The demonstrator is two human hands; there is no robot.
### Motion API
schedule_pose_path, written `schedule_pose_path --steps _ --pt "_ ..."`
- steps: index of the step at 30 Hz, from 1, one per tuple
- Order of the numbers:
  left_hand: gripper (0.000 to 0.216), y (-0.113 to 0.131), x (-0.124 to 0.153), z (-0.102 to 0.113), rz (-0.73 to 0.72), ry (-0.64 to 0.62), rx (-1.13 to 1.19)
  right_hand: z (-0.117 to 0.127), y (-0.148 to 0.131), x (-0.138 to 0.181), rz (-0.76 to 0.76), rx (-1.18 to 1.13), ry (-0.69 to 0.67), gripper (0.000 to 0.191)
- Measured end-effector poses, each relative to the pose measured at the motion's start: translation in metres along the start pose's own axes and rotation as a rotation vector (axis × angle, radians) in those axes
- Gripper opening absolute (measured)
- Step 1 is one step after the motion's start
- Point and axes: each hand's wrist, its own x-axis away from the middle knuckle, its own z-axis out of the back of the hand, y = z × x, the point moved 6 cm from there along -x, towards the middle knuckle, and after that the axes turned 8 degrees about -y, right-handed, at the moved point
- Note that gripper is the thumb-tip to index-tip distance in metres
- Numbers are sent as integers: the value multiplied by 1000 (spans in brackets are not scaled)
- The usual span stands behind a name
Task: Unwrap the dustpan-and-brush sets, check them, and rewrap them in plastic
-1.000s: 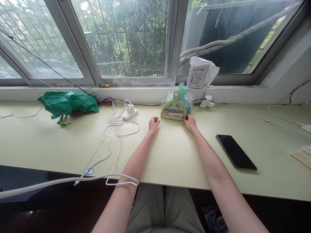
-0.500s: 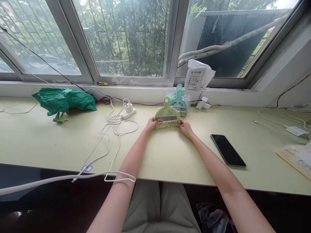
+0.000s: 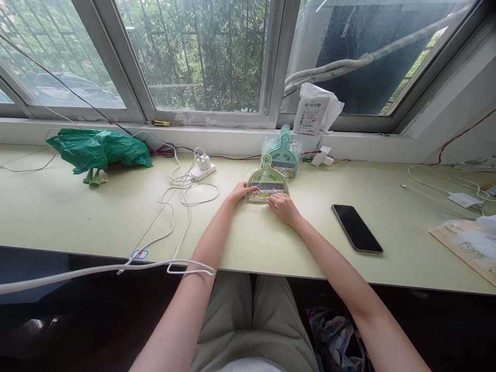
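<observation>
On a pale yellow table (image 3: 248, 243), a rounded green plastic dustpan (image 3: 267, 177) before blue plastic dustpans (image 3: 285, 149) is pinched by the left hand (image 3: 239, 192) and touched by the bent-fingered right hand (image 3: 284, 206), whose grip cannot be told.

Light: daylight through windows (image 3: 205, 62) | desk (image 3: 263, 243): bright | beneath: dark, detail hard to tell | edges: stretched

Glossy plastic dustpan (image 3: 266, 175), crinkled plastic bag (image 3: 99, 150), smooth tabletop (image 3: 248, 243), glossy phone screen (image 3: 356, 227)
</observation>
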Motion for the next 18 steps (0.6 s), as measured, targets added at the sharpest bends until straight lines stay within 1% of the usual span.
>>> schedule_pose_path --steps 2,4,8,11,14,18 --pt "35 -1 2 0 13 9 53 0 -9 1 51 36 -5 40" --pt "32 -2 5 0 28 24 108 2 -11 2 56 9 4 45" --pt "20 -3 8 2 52 90 201 4 -3 3 -13 -146 22 56" --pt "15 -1 9 -1 24 112 281 5 8 4 -95 -309 65 66" --pt "16 0 8 -8 -10 110 349 8 19 6 -198 -448 169 73" --pt "18 1 5 -18 -59 108 385 12 33 11 -343 -669 355 69"
